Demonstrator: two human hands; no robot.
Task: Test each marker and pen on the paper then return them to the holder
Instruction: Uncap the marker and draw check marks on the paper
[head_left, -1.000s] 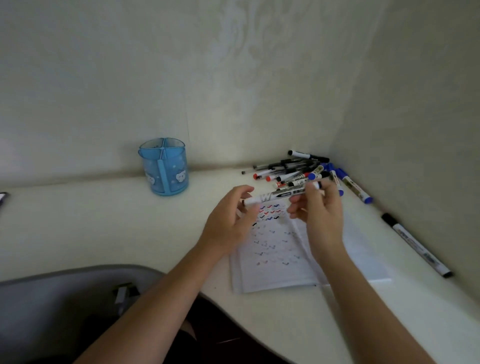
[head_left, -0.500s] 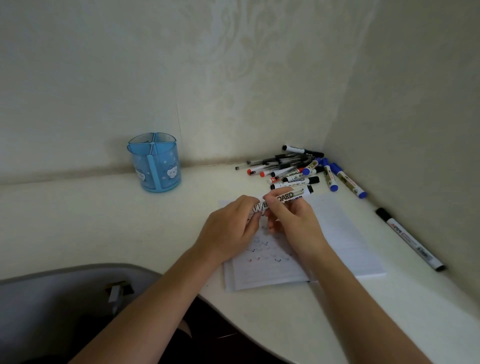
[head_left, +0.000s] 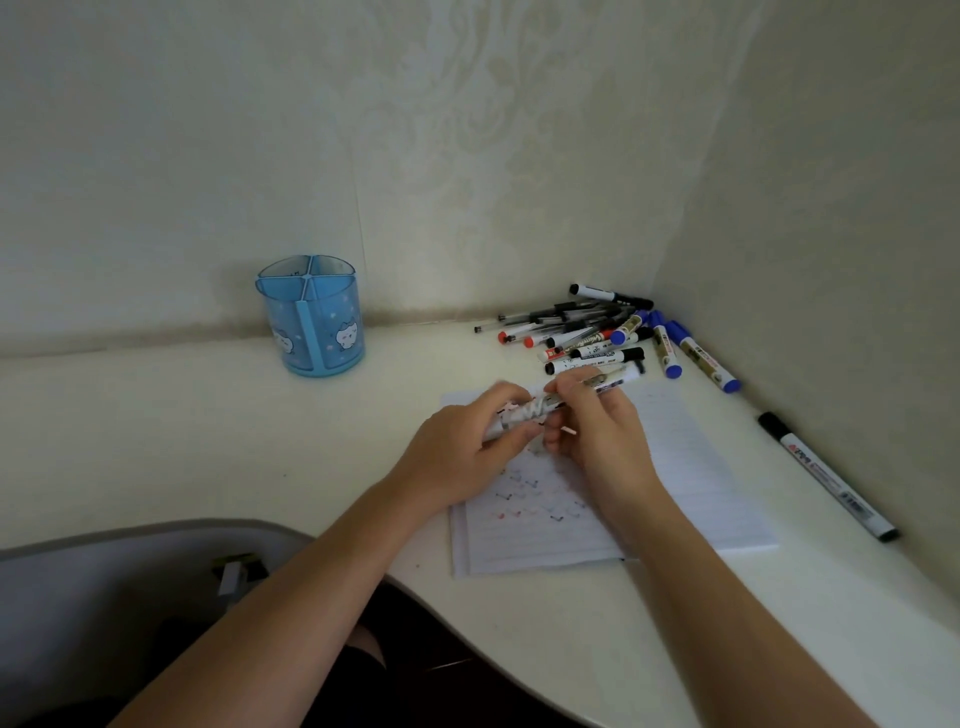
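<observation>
Both hands hold one white whiteboard marker (head_left: 545, 408) level above the lined paper (head_left: 691, 467). My left hand (head_left: 467, 452) grips its left end. My right hand (head_left: 597, 431) pinches its right part, and the black cap end sticks out past my fingers. The paper lies on the desk and carries rows of small red, blue and black test marks. A pile of pens and markers (head_left: 587, 332) lies in the back corner. The blue pen holder (head_left: 317, 317) stands by the wall at the left, with nothing visible in it.
A lone black marker (head_left: 826, 475) lies along the right wall. Two blue-capped markers (head_left: 696, 356) rest at the pile's right edge. The cream desk (head_left: 156, 431) curves around a grey chair (head_left: 130, 571) at the lower left. Walls close the back and right sides.
Both hands have dropped from in front of the pile to just above the paper, bringing the marker with them. My left hand has closed around its left end.
</observation>
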